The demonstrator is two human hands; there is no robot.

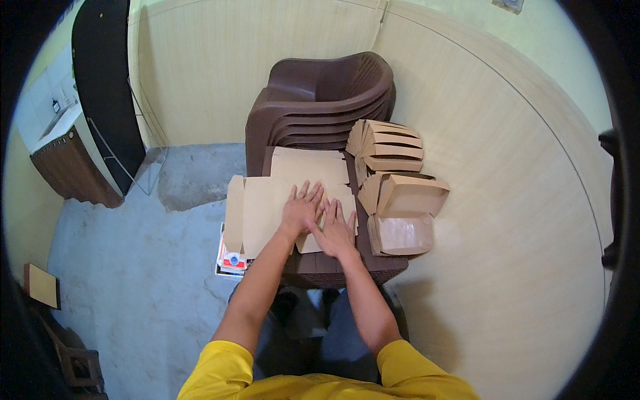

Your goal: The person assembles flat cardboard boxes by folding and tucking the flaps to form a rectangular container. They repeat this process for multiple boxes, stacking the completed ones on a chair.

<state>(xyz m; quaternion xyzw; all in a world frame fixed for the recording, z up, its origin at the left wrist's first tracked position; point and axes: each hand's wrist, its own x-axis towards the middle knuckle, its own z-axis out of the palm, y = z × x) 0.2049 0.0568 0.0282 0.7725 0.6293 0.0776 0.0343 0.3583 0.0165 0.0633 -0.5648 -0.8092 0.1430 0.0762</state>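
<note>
L hand (302, 208) & R hand (335, 231) flat on card (263, 210), fingers spread, gripping nothing, folded boxes (400, 200) at 3 o'clock, chairs (320, 100) at 12

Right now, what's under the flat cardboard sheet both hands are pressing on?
The flat cardboard sheet lies on a brown plastic stool, left hand and right hand flat on it. A red-and-white packet pokes out underneath. Anything else beneath is covered.

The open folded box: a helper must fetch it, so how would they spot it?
Find the stacked brown chairs by the wall. Right of both hands, the open folded box sits in front of nested boxes; it alone gapes, lid up.
</note>
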